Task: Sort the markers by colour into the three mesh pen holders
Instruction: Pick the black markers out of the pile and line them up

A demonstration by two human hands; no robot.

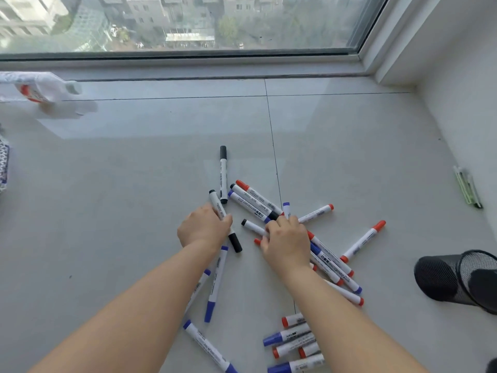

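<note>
Both hands were down in the marker pile on the tiled floor (134, 157). Left hand (203, 227) had its fingers curled round a black-capped marker (224, 223), which stuck out above and below the fist. Right hand (286, 238) lay knuckles-up over the middle of the heap, fingers bent onto a second black-ended marker (252, 226) — whether it was properly gripped or only touched, cannot tell; fingertips were hidden.

Markers, approx. two dozen, lay loose and mixed. Another black one (223, 175) lay alone at the far edge of the pile. A red/black/blue trio (255, 201) lay side by side just beyond the right hand. Two red ones (364, 240) lay apart to the right. Blue ones (216, 284) lay under the left forearm, and a red-and-blue cluster (293, 343) lay nearest the camera.

Only one mesh pen holder (457, 278) could be confirmed — black, tipped on its side at the right, well apart from the pile, mouth toward the camera. Its inside was dark; no marker could be made out in it. A meshy object (4, 162) at the left edge may have been a second holder, not certain. Third not in view.

Assessment: sorting at its start, no colour group seen placed. Both hands seemed to be on blacks, so black looked like the first lot. Remaining: nearly all markers, plus righting the holder.

Unrelated: white plastic wrap (40, 88) far left, green item (468, 188) by the right wall.
</note>
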